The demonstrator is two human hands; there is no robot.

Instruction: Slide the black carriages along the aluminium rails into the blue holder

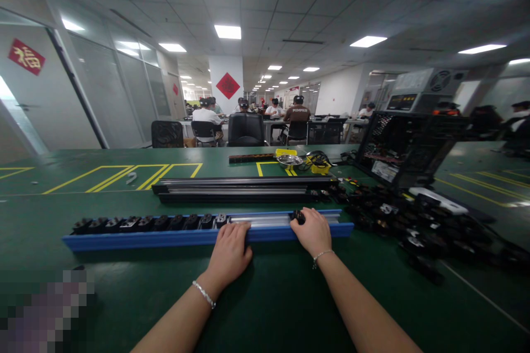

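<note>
A long blue rail (149, 240) with a silver inner channel (265, 220) lies crosswise on the green table. Several small black socket-like modules (161, 223) sit in a row along its left and middle part. My left hand (231, 245) lies over the rail's near wall, just right of the last module in the row; its fingers reach over the top and the thumb is on the near side. Farther right, my right hand (313, 231) pinches another black module (297, 217) at the channel. Part of that module is hidden by the fingers.
Two dark long rails (240, 190) lie behind the blue one. A heap of black parts (397, 215) spreads to the right, below an open computer case (397, 149). A metal bowl (290, 161) and yellow tray (318, 164) stand farther back. People sit beyond the table.
</note>
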